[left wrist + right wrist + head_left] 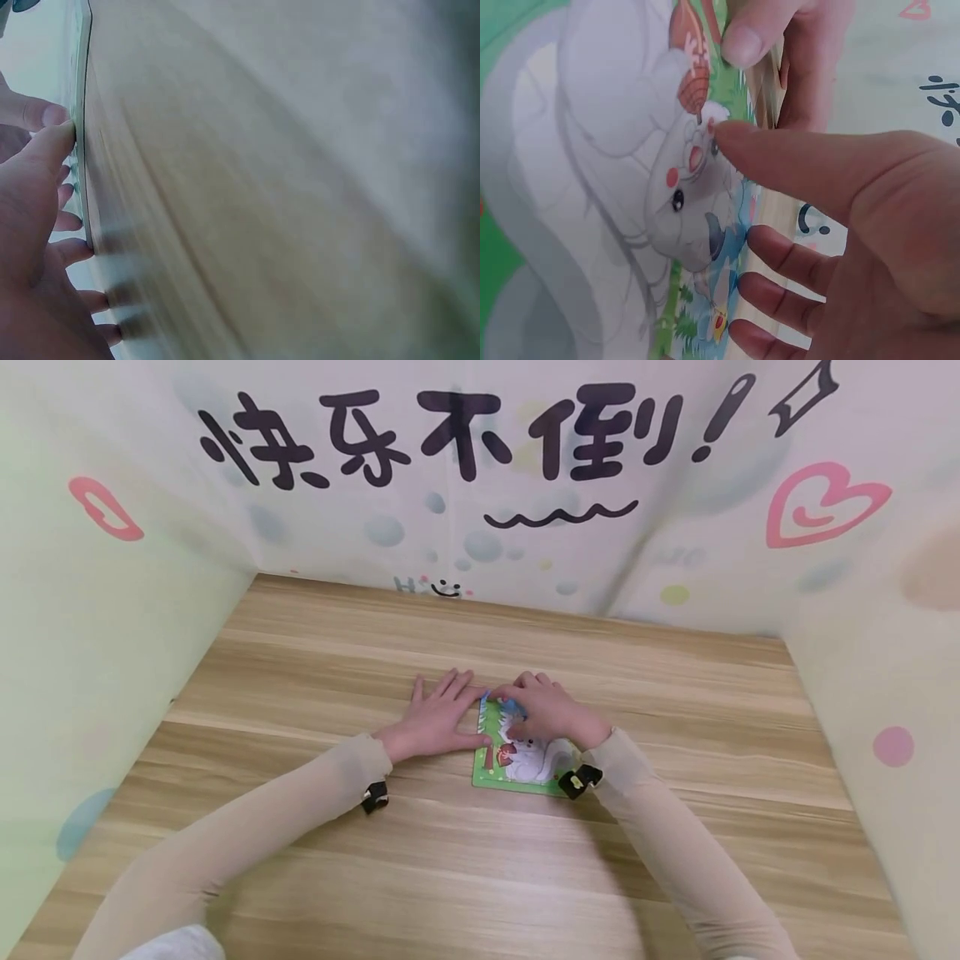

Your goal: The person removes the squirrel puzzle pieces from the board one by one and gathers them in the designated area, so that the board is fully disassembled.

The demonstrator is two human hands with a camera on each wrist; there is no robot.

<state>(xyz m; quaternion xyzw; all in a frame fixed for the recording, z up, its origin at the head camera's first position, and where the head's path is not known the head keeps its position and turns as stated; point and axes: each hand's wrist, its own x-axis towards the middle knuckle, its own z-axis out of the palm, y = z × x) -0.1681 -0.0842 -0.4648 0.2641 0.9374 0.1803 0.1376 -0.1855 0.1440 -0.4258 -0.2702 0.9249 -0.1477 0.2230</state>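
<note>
A flat picture board (532, 768) lies on the table, showing a pale grey squirrel with an acorn on green. Faint lines run across the picture in the right wrist view. My left hand (431, 722) is spread on the wood, its thumb and index finger touching the board's left edge. Over the upper right part of the board is my right hand (551, 710). Its thumb (780, 154) touches the picture at the squirrel's face, while the other fingers (780, 255) extend to the far edge. The right hand hides part of the board in the head view.
A wood-grain table (465, 877) spreads around the board. White printed walls (315, 535) with black characters, hearts and dots enclose its back and sides. Small black devices are strapped at the left wrist (375, 797) and the right wrist (581, 781).
</note>
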